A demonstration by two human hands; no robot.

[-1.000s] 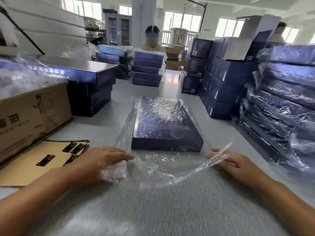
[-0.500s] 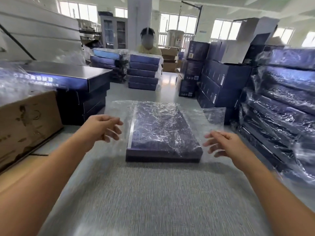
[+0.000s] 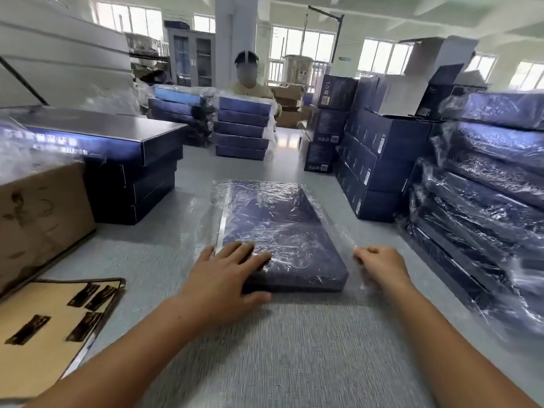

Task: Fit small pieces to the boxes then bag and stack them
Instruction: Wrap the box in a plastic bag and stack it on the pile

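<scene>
One left hand (image 3: 223, 285), one right hand (image 3: 379, 266), one flat dark-blue cardboard box (image 3: 279, 231), one clear plastic bag (image 3: 203, 213), four small dark pieces (image 3: 83, 294).

Bare table (image 3: 294, 348) lies near; stacked boxes (image 3: 141, 178) left, bagged stack (image 3: 485, 201) right hem it

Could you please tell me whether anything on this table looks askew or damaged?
Nothing looks damaged. The bag only sits loose and wrinkled around the box, spare film flaring past both long sides; the right hand pinches it.

Bare forearms at 7 and 5 o'clock, uncovered to the frame edge, with bare left hand (image 3: 223, 278) and right hand (image 3: 382, 265).
</scene>
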